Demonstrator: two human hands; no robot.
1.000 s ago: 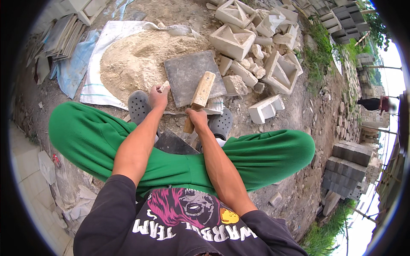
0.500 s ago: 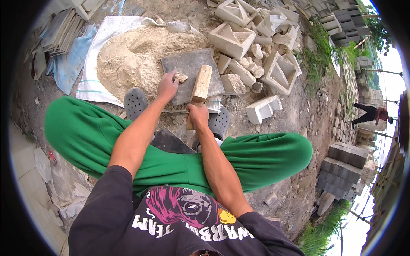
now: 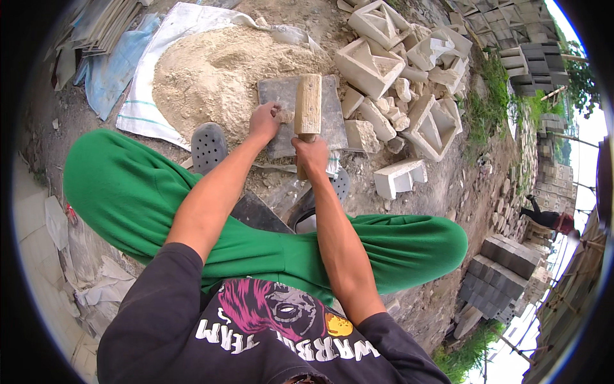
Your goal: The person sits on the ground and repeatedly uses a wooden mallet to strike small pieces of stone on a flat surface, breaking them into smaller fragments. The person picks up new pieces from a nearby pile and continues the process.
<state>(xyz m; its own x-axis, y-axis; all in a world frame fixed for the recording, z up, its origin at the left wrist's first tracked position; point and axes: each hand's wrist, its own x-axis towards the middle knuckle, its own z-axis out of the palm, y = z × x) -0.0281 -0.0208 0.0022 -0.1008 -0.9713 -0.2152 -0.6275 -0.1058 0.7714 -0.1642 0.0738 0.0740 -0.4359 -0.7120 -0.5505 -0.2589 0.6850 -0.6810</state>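
Observation:
My right hand (image 3: pixel 311 155) is wrapped round the handle of a wooden mallet (image 3: pixel 308 105). The mallet's pale, blocky head is held up over a flat dark slab (image 3: pixel 272 89) on the ground between my feet. At the left of the mallet, my left hand (image 3: pixel 264 121) has its fingers on a small lump of pale stone (image 3: pixel 285 116) above the slab. Beyond the slab, to the left, a heap of crushed cream-coloured rubble (image 3: pixel 211 80) lies on a white woven sack (image 3: pixel 137 115).
Broken cream blocks (image 3: pixel 374 67) are piled right of the slab, with a single block piece (image 3: pixel 400 178) nearer me. A blue sheet (image 3: pixel 115 77) and stacked boards (image 3: pixel 102 29) lie far left. Grey blocks (image 3: pixel 499 269) are stacked far right, where another person (image 3: pixel 550 219) is walking.
The mallet has come up and its head now stands more upright in view. The left hand stays at the stone lump. The view has shifted slightly, and the distant person has moved.

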